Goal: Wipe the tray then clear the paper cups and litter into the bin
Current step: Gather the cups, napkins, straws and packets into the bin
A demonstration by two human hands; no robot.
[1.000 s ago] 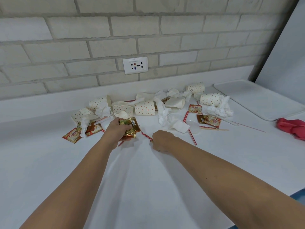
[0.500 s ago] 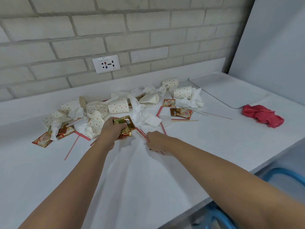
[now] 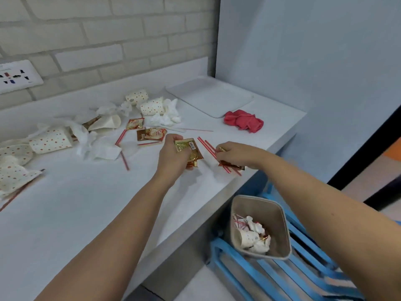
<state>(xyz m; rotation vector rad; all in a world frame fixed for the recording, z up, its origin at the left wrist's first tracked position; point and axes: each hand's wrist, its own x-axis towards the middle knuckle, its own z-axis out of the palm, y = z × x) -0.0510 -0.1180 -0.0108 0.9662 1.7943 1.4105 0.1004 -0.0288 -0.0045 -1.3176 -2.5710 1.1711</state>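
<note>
Carrying litter toward the bin (image 3: 260, 227), sitting below and to the right of both hands, past the counter (image 3: 91, 213) edge. Gripping a bunch of gold sachets (image 3: 189, 149) in the left hand (image 3: 173, 156), fingers closed round them. Pinching several red stirrers (image 3: 208, 147) and a dark wrapper (image 3: 231, 165) in the right hand (image 3: 235, 154), fist closed. Keeping the hands near each other but not touching.

Leaving paper cups (image 3: 51, 140), crumpled tissues (image 3: 95, 144) and loose sachets (image 3: 150, 134) on the counter to the left of the hands. Leaving the tray (image 3: 209, 97) and red cloth (image 3: 244, 121) beyond the hands, cloth just beside the tray.

Risks, judged from the grips:
- Losing stirrers from the right fist, being held only near one end and fanning out.
- Dropping sachets short of the bin, onto the blue frame (image 3: 249, 270) under it, by releasing before clearing the counter edge.
- Overfilling a bin already holding litter.
</note>
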